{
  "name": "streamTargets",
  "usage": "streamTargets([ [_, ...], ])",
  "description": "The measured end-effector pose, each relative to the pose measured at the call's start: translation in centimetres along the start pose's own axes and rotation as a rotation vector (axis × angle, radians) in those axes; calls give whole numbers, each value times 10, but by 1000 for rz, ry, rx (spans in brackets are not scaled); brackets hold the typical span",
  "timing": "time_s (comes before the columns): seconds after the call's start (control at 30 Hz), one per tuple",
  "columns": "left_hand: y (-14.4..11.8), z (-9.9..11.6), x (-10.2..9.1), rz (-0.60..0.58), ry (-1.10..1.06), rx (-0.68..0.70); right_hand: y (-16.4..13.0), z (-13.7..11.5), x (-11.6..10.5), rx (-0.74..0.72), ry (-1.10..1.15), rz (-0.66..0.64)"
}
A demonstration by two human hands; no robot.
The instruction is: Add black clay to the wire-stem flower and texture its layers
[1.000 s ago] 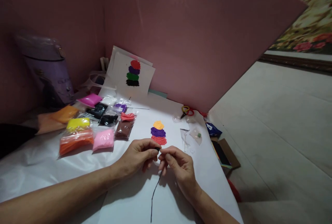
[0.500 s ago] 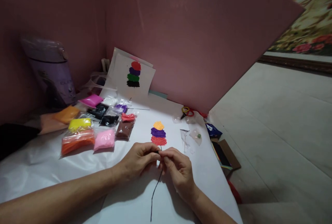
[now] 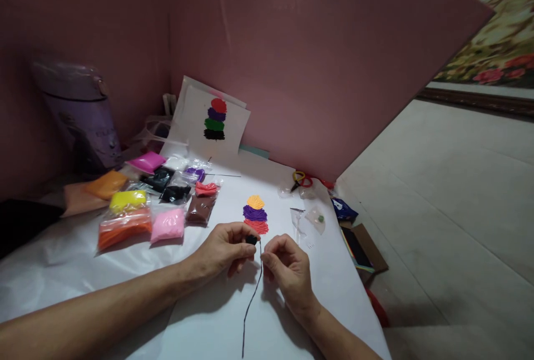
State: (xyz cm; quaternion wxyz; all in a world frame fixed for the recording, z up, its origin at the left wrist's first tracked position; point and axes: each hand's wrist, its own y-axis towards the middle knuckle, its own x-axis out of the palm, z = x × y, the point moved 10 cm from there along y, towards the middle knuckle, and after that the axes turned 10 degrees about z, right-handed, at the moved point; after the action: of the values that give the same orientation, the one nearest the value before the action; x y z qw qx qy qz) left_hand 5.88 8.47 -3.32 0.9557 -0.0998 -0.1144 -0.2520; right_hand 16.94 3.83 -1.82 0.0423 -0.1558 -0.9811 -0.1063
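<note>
My left hand (image 3: 229, 250) pinches a small lump of black modelling clay (image 3: 251, 240) between thumb and fingers. Close by on its right, my right hand (image 3: 287, 265) has thumb and fingertips pressed together; whatever they hold, if anything, is too small to make out. Both hands hover over white paper (image 3: 208, 326). A thin black line (image 3: 249, 309) runs down that paper between them. Just beyond the fingers sits a clay shape in stacked bands: yellow-orange on top, purple (image 3: 255, 213) in the middle, coral red at the bottom.
Bags of coloured clay (image 3: 167, 225) lie on the left. Behind, a propped sheet (image 3: 192, 109) bears red, purple, green and black bands. Scissors (image 3: 301, 180) and clear plastic bits (image 3: 297, 226) lie to the right. A purple bottle (image 3: 81, 115) stands at the back left.
My hands have come apart: the right has shifted slightly right, away from the left. The black lump in my left hand and the line's upper part now show more.
</note>
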Motion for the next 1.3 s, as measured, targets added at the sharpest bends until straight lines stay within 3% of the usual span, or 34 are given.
streamTargets([
  [0.13, -3, -2, 2, -17, 89, -17, 0, -14, -4, -136, -202, 32],
  [0.33, -5, -4, 6, -62, 159, -19, -12, -54, 10, -542, -393, -44],
  [0.53, -6, -6, 5, -56, 144, -45, -24, -57, 20, -633, -385, -169],
  [1.1, -2, 1, 0, -32, 46, 47, -19, -57, 14, -608, -386, -80],
  [1.17, -2, 5, -3, -4, 64, 62, -13, -50, 10, -508, -308, -71],
  [1.3, -1, 7, -6, 21, 84, 82, 0, -18, 7, -90, 51, -108],
])
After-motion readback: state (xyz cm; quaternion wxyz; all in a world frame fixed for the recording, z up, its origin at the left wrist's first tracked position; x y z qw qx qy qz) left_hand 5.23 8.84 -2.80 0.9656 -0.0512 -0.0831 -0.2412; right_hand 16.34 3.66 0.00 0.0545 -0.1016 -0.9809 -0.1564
